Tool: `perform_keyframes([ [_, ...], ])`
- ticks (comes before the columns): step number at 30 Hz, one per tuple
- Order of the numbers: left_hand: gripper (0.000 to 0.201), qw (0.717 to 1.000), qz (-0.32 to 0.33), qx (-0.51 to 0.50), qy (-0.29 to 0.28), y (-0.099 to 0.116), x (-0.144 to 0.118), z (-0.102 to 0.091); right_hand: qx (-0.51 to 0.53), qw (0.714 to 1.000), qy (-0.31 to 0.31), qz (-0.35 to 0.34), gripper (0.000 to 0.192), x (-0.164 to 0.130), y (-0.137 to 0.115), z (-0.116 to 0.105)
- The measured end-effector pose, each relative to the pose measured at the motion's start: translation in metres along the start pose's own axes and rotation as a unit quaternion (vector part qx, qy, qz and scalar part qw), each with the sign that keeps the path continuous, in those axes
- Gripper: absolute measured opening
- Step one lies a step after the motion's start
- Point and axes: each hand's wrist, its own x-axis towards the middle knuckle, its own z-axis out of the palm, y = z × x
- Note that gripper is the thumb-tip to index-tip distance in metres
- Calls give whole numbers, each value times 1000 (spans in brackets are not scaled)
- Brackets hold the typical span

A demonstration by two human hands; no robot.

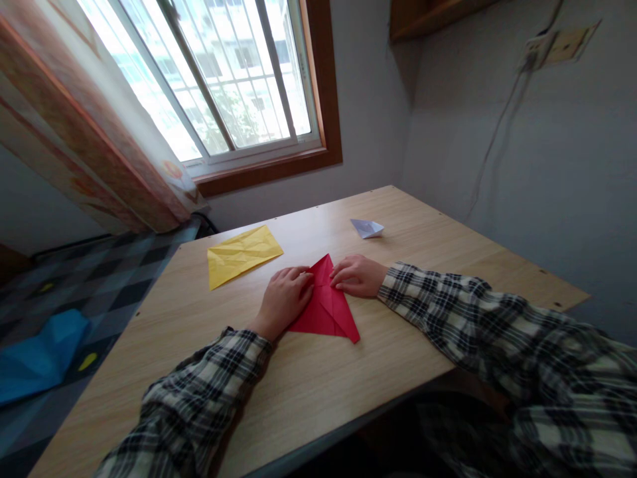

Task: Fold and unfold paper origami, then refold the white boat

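A sheet of red paper (326, 309), folded to a point at its far end, lies on the wooden table (398, 372) in front of me. Creases and overlapping flaps show on its upper face, and a narrow strip sticks out at the near right corner. My left hand (289, 296) rests over its left edge with fingers bent and closed on the paper. From the other side, my right hand (359, 275) grips the right edge near the tip between thumb and fingers. The left thumb is mostly hidden.
Creased yellow paper (243, 254) lies at the back left of the table. A small white folded paper boat (368, 229) sits at the back right. Blue paper (47, 352) rests on the checked cloth at left. A barred window (233, 79) and curtain (99, 133) stand beyond.
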Motion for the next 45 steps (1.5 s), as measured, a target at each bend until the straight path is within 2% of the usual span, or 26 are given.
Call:
perform_keyframes([
  [10, 28, 995, 38, 86, -16, 3, 0, 0, -4, 1000, -3, -1, 19, -1, -2, -1],
  [18, 18, 987, 83, 133, -45, 10, 0, -6, -17, 998, -49, 18, 21, 0, -8, -2],
  [25, 23, 986, 83, 139, -46, 17, -1, -9, -16, 997, -66, 34, 20, 2, -12, -6],
  [31, 36, 987, 25, 154, -38, 22, -3, -14, -23, 997, -75, 24, 24, 1, -11, -6],
  [35, 23, 987, -4, 151, -50, 18, -4, -16, -29, 996, -78, 20, 26, 0, -11, -5],
  [45, 22, 989, -31, 134, -57, 4, -2, -11, -22, 997, -79, 17, 24, 0, -9, -5],
])
